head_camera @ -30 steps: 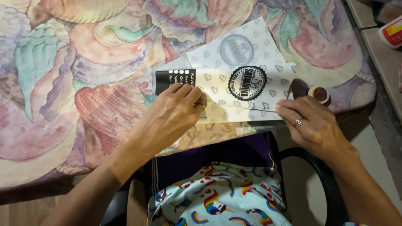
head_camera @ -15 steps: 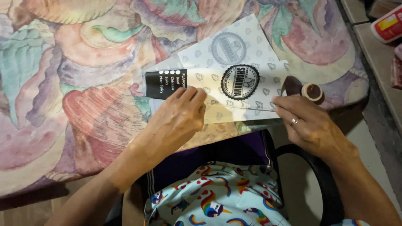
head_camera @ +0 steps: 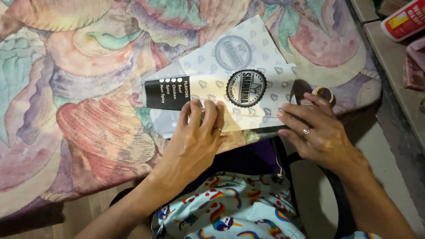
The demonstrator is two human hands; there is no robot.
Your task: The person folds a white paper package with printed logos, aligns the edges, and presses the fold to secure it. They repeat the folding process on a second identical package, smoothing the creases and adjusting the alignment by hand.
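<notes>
- Head view: the left hand is pressing flat, fingers together and grip not clamped, on a white paper wrapper with a black band and round black seal, lying near the front edge of the bench under a flowered cloth.
- The right hand, fingers spread, is resting on the wrapper's right end, just beside a small roll of tape.
- A second patterned sheet is lying beneath.

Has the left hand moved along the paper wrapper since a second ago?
No. The left hand still presses the paper wrapper just below its black end, as before; only the camera shifted.
</notes>
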